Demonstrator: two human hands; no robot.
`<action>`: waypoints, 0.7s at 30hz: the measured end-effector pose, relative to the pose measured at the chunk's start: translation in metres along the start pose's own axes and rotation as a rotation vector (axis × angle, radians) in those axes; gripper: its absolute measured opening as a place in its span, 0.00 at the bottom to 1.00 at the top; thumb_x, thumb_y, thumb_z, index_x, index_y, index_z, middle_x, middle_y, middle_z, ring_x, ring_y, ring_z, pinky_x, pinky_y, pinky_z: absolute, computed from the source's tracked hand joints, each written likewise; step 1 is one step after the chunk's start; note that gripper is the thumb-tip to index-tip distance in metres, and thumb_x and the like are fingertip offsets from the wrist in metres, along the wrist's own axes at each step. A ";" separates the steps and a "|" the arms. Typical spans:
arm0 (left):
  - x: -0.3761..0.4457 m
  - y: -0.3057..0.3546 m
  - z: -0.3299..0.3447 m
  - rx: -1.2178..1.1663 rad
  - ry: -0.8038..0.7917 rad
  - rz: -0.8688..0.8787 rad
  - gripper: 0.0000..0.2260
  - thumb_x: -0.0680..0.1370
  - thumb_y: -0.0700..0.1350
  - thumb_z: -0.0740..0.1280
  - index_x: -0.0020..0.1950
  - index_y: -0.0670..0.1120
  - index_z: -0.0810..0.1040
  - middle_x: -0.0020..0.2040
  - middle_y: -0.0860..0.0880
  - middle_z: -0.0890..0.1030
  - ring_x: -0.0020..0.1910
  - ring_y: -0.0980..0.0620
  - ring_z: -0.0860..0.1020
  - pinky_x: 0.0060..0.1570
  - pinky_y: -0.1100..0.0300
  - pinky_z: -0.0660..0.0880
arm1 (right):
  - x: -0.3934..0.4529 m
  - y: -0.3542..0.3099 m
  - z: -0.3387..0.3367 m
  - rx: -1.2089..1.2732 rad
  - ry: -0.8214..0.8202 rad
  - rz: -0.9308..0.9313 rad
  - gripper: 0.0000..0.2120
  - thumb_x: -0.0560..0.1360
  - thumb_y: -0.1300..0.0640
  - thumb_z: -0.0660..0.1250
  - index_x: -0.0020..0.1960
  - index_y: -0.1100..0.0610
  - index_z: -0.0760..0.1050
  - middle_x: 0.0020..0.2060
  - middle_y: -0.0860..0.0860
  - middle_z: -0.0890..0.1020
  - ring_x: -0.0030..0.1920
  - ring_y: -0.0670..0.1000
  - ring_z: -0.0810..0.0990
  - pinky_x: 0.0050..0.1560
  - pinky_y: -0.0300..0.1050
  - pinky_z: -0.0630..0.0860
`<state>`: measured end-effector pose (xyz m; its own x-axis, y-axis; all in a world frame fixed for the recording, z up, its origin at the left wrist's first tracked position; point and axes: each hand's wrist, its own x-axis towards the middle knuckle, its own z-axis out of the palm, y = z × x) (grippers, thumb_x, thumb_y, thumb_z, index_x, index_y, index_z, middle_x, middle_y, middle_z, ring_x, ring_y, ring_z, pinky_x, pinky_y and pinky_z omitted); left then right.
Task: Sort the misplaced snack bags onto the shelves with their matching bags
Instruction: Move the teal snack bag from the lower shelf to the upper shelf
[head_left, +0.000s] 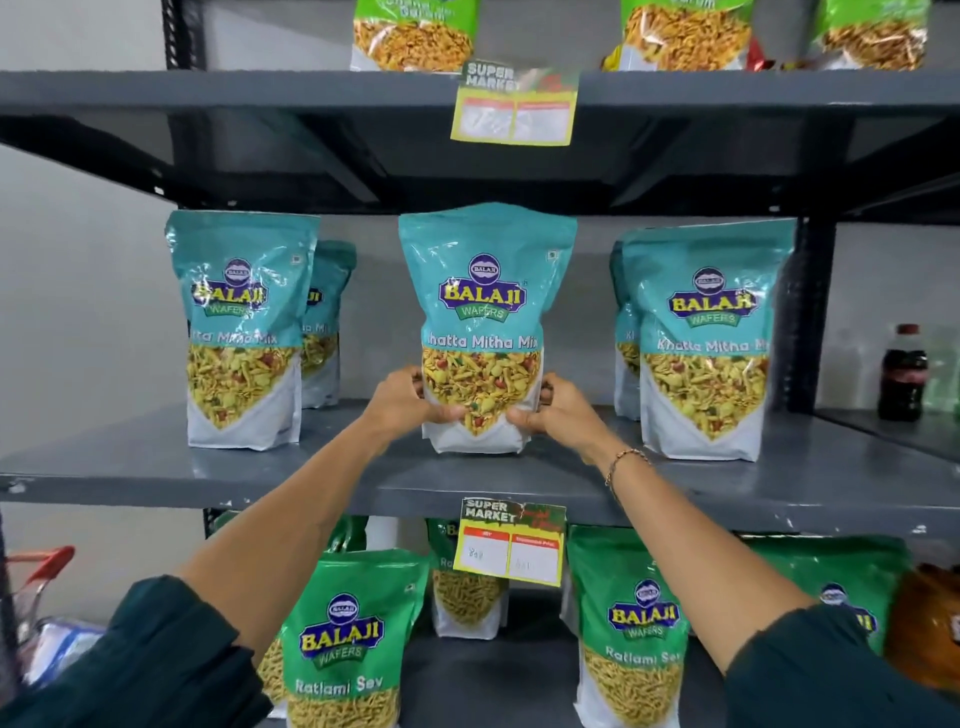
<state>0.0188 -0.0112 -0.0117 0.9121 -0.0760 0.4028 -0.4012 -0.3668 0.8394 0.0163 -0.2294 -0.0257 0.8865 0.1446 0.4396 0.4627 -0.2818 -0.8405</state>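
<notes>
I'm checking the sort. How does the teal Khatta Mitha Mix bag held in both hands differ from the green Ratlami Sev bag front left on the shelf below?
The teal Khatta Mitha Mix bag is teal-topped and shows a mixed snack; the green Ratlami Sev bag is green and shows thin yellow strands. The teal one is gripped low by the left hand and right hand; the green one stands untouched. Both are upright Balaji Wafers pouches.

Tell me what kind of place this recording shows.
Most likely a supermarket aisle: grey metal shelves stocked with branded snack bags, and "Super Market" price tags clipped to the shelf edges.
</notes>
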 end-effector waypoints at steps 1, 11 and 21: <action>0.003 -0.003 0.001 0.000 -0.003 -0.003 0.21 0.62 0.42 0.79 0.51 0.46 0.77 0.51 0.47 0.82 0.53 0.48 0.80 0.55 0.55 0.75 | 0.003 0.003 0.001 0.004 0.002 0.002 0.19 0.65 0.60 0.76 0.49 0.50 0.71 0.54 0.55 0.81 0.56 0.55 0.79 0.63 0.58 0.73; 0.015 -0.019 0.005 -0.014 -0.050 -0.029 0.26 0.62 0.44 0.79 0.57 0.43 0.77 0.56 0.46 0.82 0.55 0.48 0.80 0.60 0.49 0.75 | 0.015 0.012 0.003 -0.023 0.013 0.048 0.19 0.67 0.62 0.74 0.52 0.53 0.70 0.53 0.53 0.80 0.55 0.52 0.79 0.61 0.52 0.75; 0.011 -0.014 0.013 0.002 -0.093 -0.014 0.20 0.65 0.46 0.77 0.54 0.47 0.74 0.58 0.45 0.81 0.57 0.46 0.79 0.62 0.47 0.74 | 0.012 0.016 0.002 -0.027 0.033 0.050 0.17 0.70 0.62 0.71 0.56 0.55 0.70 0.56 0.54 0.79 0.55 0.51 0.78 0.60 0.49 0.74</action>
<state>0.0358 -0.0192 -0.0243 0.9216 -0.1562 0.3554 -0.3882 -0.3698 0.8441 0.0346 -0.2301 -0.0340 0.9078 0.0980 0.4077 0.4170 -0.3138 -0.8530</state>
